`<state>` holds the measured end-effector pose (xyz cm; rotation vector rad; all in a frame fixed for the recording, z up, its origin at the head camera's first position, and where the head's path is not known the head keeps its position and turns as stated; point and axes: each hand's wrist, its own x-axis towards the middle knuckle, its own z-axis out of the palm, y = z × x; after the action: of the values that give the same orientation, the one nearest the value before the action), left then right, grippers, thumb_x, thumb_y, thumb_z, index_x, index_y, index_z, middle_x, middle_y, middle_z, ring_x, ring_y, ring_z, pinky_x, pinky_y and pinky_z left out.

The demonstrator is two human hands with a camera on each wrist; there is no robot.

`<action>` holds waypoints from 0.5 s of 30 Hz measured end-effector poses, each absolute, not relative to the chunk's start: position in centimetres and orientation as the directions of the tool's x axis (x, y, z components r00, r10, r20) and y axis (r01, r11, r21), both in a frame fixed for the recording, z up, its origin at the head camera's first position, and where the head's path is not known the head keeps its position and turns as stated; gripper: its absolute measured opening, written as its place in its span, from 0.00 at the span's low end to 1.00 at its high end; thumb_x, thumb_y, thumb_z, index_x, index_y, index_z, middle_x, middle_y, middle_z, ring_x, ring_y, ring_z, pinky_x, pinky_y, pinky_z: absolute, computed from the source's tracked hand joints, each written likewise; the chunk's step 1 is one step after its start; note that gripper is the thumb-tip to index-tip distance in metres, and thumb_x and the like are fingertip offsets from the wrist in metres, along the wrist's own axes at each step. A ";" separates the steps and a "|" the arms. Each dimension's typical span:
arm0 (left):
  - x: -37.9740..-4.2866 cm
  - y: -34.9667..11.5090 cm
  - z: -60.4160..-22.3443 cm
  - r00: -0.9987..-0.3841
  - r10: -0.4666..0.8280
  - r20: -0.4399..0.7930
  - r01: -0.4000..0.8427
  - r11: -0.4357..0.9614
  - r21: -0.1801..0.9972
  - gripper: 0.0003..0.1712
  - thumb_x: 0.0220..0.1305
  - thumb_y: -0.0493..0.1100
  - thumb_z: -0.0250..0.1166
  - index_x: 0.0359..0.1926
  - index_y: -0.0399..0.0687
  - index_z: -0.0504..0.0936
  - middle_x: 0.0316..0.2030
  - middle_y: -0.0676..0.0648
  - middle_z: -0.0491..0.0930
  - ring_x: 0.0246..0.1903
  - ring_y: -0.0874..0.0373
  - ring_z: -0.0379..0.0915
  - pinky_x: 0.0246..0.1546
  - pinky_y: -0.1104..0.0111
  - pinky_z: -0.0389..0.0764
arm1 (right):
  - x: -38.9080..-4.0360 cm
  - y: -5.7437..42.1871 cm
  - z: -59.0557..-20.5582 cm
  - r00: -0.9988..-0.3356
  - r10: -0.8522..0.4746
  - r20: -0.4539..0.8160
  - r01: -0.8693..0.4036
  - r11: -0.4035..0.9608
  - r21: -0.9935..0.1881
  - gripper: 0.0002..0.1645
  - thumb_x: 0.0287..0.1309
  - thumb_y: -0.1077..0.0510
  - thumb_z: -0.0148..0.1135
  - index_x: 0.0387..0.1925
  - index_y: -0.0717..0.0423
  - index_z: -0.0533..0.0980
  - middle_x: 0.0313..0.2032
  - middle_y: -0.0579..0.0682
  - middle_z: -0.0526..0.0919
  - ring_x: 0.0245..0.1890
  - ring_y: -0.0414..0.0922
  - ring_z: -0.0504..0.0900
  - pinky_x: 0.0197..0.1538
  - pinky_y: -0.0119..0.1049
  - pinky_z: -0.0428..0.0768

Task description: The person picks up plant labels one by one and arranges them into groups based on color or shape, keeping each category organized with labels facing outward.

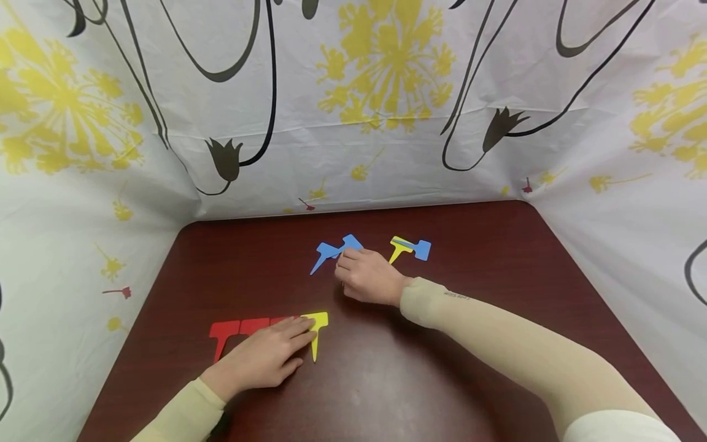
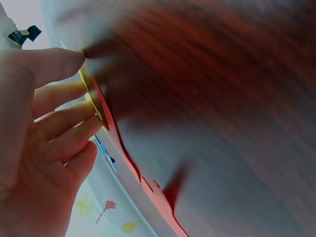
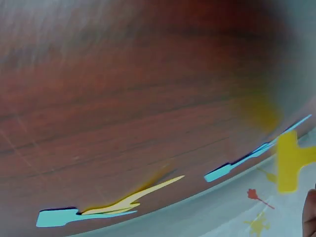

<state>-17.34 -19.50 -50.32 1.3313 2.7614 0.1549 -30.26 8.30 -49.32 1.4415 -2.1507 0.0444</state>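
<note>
A row of red T-shaped plant labels point(image 1: 255, 325) lies on the table, with a yellow plant label point(image 1: 319, 320) at its right end. My left hand point(image 1: 267, 353) rests flat over the row, its fingertips touching the yellow label and covering part of the red ones. Farther back, my right hand point(image 1: 369, 276) has curled fingers and holds another yellow plant label point(image 3: 287, 163), which shows in the right wrist view but is hidden in the head view. Just beyond that hand lie blue plant labels point(image 1: 326, 250), partly covered by it.
Right of the right hand, a blue plant label point(image 1: 423, 250) lies across a yellow one point(image 1: 399, 248). The dark red-brown table point(image 1: 475, 245) is enclosed at the back and sides by a white patterned cloth point(image 1: 342, 153).
</note>
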 end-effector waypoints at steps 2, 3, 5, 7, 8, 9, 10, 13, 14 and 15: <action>-17.3 -19.5 -50.3 -0.622 0.783 -0.018 0.776 0.619 0.122 0.30 0.69 0.51 0.66 0.69 0.47 0.75 0.70 0.43 0.69 0.68 0.46 0.66 0.63 0.54 0.72 | -29.9 8.2 -49.2 -0.275 -0.841 0.466 -0.880 0.415 0.231 0.04 0.55 0.57 0.64 0.33 0.51 0.82 0.31 0.45 0.81 0.35 0.44 0.73 0.33 0.33 0.77; -17.3 -19.6 -50.3 -0.622 0.783 -0.016 0.776 0.618 0.123 0.30 0.69 0.50 0.66 0.69 0.47 0.75 0.69 0.43 0.69 0.68 0.46 0.66 0.64 0.54 0.72 | -29.6 8.2 -49.3 -0.272 -0.842 0.465 -0.885 0.409 0.223 0.04 0.56 0.57 0.63 0.32 0.51 0.81 0.31 0.44 0.81 0.34 0.43 0.73 0.33 0.33 0.76; -17.3 -19.6 -50.2 -0.621 0.784 -0.012 0.777 0.617 0.123 0.30 0.68 0.50 0.66 0.68 0.46 0.75 0.69 0.43 0.69 0.68 0.47 0.66 0.64 0.54 0.72 | -29.1 8.3 -49.4 -0.263 -0.843 0.469 -0.897 0.393 0.204 0.04 0.57 0.57 0.61 0.32 0.50 0.81 0.29 0.43 0.80 0.33 0.43 0.72 0.32 0.33 0.74; -17.3 -19.6 -50.2 -0.620 0.785 -0.009 0.778 0.616 0.124 0.30 0.68 0.50 0.66 0.68 0.46 0.75 0.69 0.43 0.69 0.68 0.47 0.66 0.64 0.54 0.72 | -28.6 8.4 -49.6 -0.258 -0.843 0.472 -0.904 0.382 0.189 0.05 0.58 0.57 0.59 0.32 0.49 0.81 0.29 0.43 0.79 0.32 0.42 0.71 0.31 0.33 0.72; -17.3 -19.6 -50.2 -0.620 0.785 -0.010 0.778 0.616 0.123 0.30 0.68 0.50 0.66 0.68 0.46 0.75 0.69 0.43 0.69 0.68 0.47 0.66 0.64 0.54 0.72 | -28.4 8.5 -49.7 -0.257 -0.844 0.471 -0.907 0.379 0.183 0.06 0.59 0.56 0.58 0.32 0.49 0.80 0.29 0.42 0.78 0.32 0.42 0.71 0.30 0.33 0.71; -17.3 -19.6 -50.2 -0.619 0.785 -0.011 0.778 0.616 0.122 0.30 0.68 0.50 0.66 0.68 0.46 0.75 0.69 0.43 0.69 0.68 0.47 0.66 0.64 0.54 0.72 | -28.2 8.6 -49.8 -0.256 -0.843 0.473 -0.910 0.376 0.176 0.06 0.59 0.56 0.57 0.32 0.49 0.80 0.29 0.42 0.77 0.31 0.42 0.70 0.30 0.33 0.71; -17.3 -19.6 -50.2 -0.619 0.785 -0.012 0.779 0.615 0.121 0.30 0.68 0.50 0.66 0.68 0.46 0.75 0.69 0.43 0.69 0.68 0.47 0.66 0.63 0.54 0.72 | -28.0 8.6 -49.9 -0.253 -0.841 0.477 -0.913 0.371 0.170 0.05 0.59 0.56 0.57 0.32 0.49 0.79 0.28 0.42 0.76 0.31 0.41 0.70 0.29 0.32 0.71; -17.4 -19.6 -50.3 -0.617 0.787 -0.013 0.781 0.614 0.114 0.30 0.68 0.51 0.66 0.68 0.46 0.75 0.69 0.43 0.69 0.68 0.47 0.66 0.63 0.54 0.73 | -27.4 8.9 -50.1 -0.230 -0.846 0.481 -0.921 0.348 0.172 0.03 0.59 0.56 0.58 0.31 0.49 0.77 0.28 0.43 0.73 0.28 0.40 0.69 0.26 0.30 0.71; -17.4 -19.5 -50.3 -0.617 0.787 -0.014 0.781 0.614 0.112 0.31 0.68 0.51 0.66 0.68 0.47 0.75 0.69 0.43 0.69 0.68 0.47 0.66 0.63 0.54 0.73 | -27.2 9.0 -50.1 -0.214 -0.849 0.483 -0.925 0.336 0.180 0.03 0.59 0.56 0.58 0.31 0.50 0.77 0.28 0.43 0.72 0.27 0.40 0.68 0.25 0.30 0.71; -17.4 -19.5 -50.3 -0.616 0.788 -0.013 0.782 0.613 0.110 0.31 0.68 0.51 0.66 0.68 0.47 0.75 0.69 0.43 0.69 0.68 0.47 0.66 0.63 0.55 0.73 | -27.1 9.1 -50.1 -0.194 -0.852 0.487 -0.928 0.320 0.190 0.03 0.59 0.57 0.58 0.31 0.50 0.76 0.27 0.43 0.71 0.27 0.39 0.68 0.24 0.29 0.71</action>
<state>-17.45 -19.55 -50.31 1.3478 2.7675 0.1434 -27.08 9.07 -50.13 1.5656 -2.0819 0.1976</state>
